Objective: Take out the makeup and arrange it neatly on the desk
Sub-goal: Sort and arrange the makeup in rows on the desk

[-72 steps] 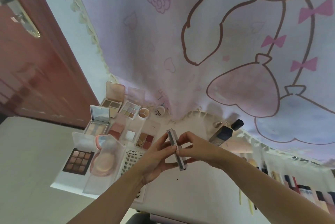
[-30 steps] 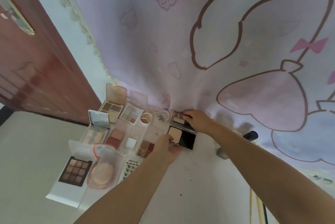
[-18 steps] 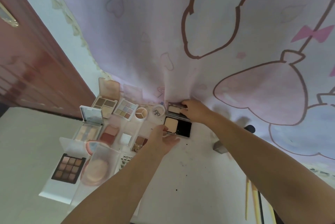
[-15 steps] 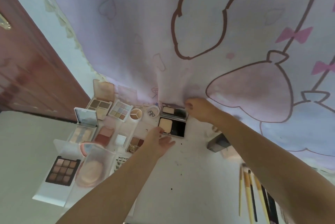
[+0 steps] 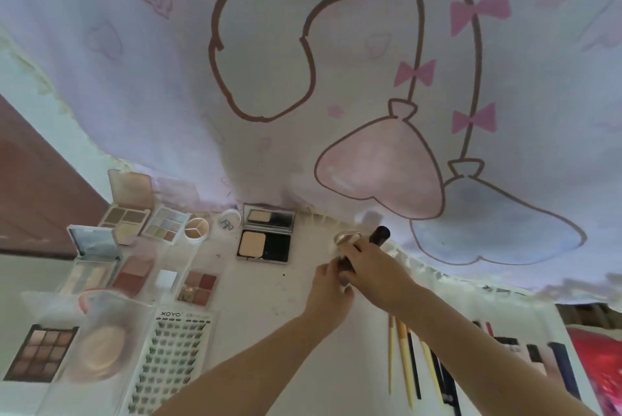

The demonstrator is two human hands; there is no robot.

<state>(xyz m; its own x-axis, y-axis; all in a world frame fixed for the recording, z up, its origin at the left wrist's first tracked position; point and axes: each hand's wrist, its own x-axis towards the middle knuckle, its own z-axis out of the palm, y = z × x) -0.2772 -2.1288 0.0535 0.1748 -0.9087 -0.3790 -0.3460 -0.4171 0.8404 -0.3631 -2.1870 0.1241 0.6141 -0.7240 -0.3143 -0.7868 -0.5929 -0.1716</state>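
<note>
Head view, looking down over both forearms at a white desk (image 5: 269, 297) backed by a pale printed curtain (image 5: 303, 79). The right hand (image 5: 373, 264) lies over a dark bottle with a black cap (image 5: 379, 234), its fingers curled down around the bottle's body so that only the cap and a sliver near the knuckles show. The left hand (image 5: 331, 284) meets it from the near side, fingertips bent in against the bottle's lower end; whether they grip it or only touch it cannot be told. Just beyond the right fingers, touching or nearly touching them, sits a small round clear-topped jar (image 5: 346, 238).

To the left of both sets of fingers, a little apart, an open black compact with a beige powder pan and a mirror lid (image 5: 264, 234) lies flat against the curtain's hem. Farther left again lie open eyeshadow palettes in rows (image 5: 161, 227), a small round white pot (image 5: 230, 222), and a white card of false lashes printed XOYO (image 5: 168, 358). On the near side of the right wrist, slim brushes with yellow and black handles (image 5: 404, 361) lie side by side, pointing away from the body.
</note>
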